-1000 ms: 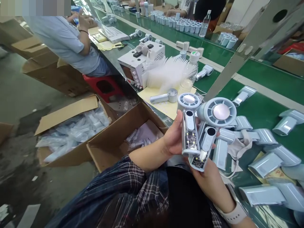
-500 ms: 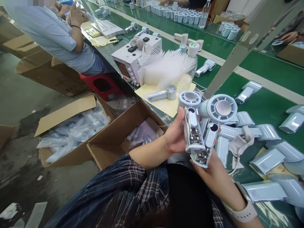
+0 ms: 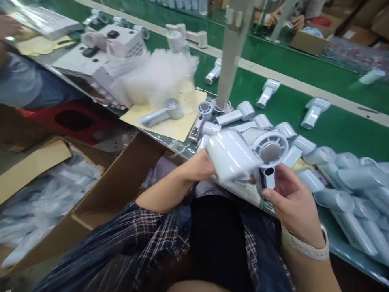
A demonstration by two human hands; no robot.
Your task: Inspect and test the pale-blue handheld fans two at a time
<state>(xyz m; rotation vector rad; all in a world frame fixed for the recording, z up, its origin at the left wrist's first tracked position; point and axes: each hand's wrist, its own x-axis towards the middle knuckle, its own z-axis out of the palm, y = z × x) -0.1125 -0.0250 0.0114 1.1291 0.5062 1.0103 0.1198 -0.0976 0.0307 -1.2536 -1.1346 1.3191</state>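
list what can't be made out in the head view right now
All in the head view:
Left hand: fingertips hidden behind the pale blue piece.
That piece's surface details: lost to motion blur.
Fan with the round grille: lower handle partly covered by the right hand.
Carton: cut off by the left edge.

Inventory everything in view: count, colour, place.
Table: count unclear, green, ahead
Held fans: two, pale blue, centre
Other fans: many, mostly pale blue, table
Instrument: one, white, left
Plastic: one bundle, whitish, left
Paper: some, yellow, left
Bottle: one, clear, by plastic
Post: one, grey, centre
Cartons: several, brown, left, far right
Bags: many, clear, left carton
Stool: one, red, left
Co-workers: two-plus, blue, grey clothes, left, far
Wristband: one, white, right wrist
Left hand: one, on fan
Right hand: one, on fan
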